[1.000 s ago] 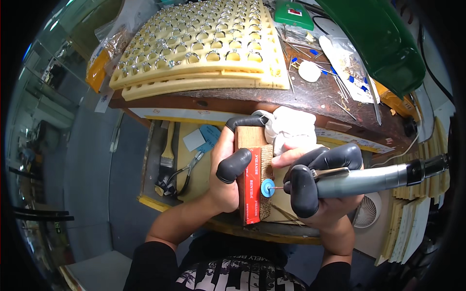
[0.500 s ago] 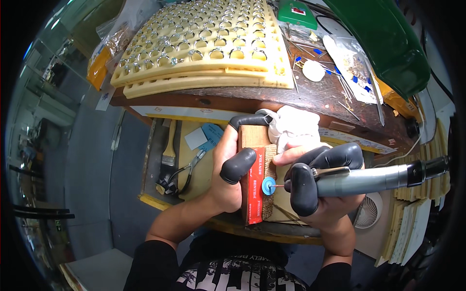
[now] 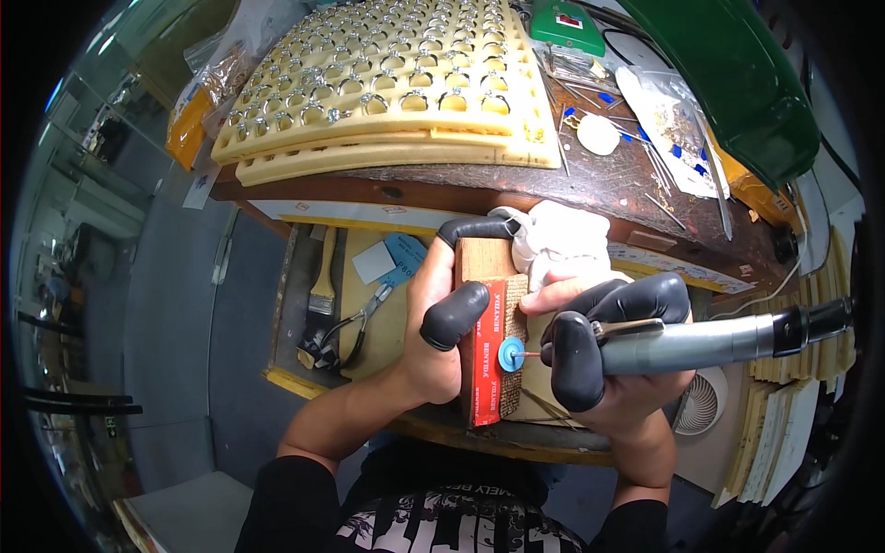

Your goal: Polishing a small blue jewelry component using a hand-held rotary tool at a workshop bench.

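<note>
My left hand, with black finger cots, is closed around a wooden block and a red-wrapped piece lying along it. A rough brown strip runs down the right side of the red wrapping. In my right hand is a grey rotary handpiece, held level, its thin shank pointing left. The small blue disc on its tip sits at the brown strip, apparently touching it. My right fingers, some in black cots, rest close to the block. A white cloth lies just beyond.
A yellow tray of rings stands on the wooden bench. A green lamp overhangs at right. Loose burs and a pair of tweezers lie beneath it. The open drawer below holds a brush and pliers.
The whole view has shifted very slightly. Both hands, the block and the handpiece keep nearly the same places, with the blue disc still at the brown strip.
</note>
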Tool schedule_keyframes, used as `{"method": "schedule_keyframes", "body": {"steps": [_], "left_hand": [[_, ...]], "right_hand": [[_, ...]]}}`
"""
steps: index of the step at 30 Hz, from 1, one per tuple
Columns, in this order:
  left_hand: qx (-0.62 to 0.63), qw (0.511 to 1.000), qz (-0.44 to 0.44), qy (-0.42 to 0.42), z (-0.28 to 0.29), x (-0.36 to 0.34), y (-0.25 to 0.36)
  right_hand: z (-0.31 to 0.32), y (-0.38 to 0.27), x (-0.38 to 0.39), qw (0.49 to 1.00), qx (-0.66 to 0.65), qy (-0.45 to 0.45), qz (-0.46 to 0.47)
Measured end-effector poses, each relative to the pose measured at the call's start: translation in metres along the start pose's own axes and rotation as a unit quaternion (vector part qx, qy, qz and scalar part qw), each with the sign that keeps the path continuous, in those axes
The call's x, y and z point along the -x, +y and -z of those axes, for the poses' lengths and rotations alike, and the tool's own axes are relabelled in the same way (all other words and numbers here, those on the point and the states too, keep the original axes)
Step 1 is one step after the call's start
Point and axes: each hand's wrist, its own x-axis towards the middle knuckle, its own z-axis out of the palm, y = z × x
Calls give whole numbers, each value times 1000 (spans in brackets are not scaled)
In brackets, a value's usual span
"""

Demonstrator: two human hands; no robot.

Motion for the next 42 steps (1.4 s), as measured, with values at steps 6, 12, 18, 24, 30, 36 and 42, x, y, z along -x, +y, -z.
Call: {"method": "schedule_keyframes", "body": {"steps": [6,12,18,24,30,36,42], "left_hand": [[4,1000,-2,-2,0,0,0],[-15,1000,-2,-1,2,0,-1],[-6,1000,1,6,0,1,0],[18,1000,14,-2,-5,0,3],[12,1000,7,-8,3,3,-2],[7,1000,25,4,-2,1,1],[11,1000,23,13,-5,1,4]], "right_hand": [[1,-2,1,1000,-13,-8,-14],[0,-8,-8,999,20,-25,12],[0,0,3,999,-30,-10,-18],[4,2,1,999,-38,-6,-1],[2,-8,-3,998,-52,11,-18],[3,-3,-5,1000,-8,5,21],[-2,-1,-6,1000,-7,25,15]]}}
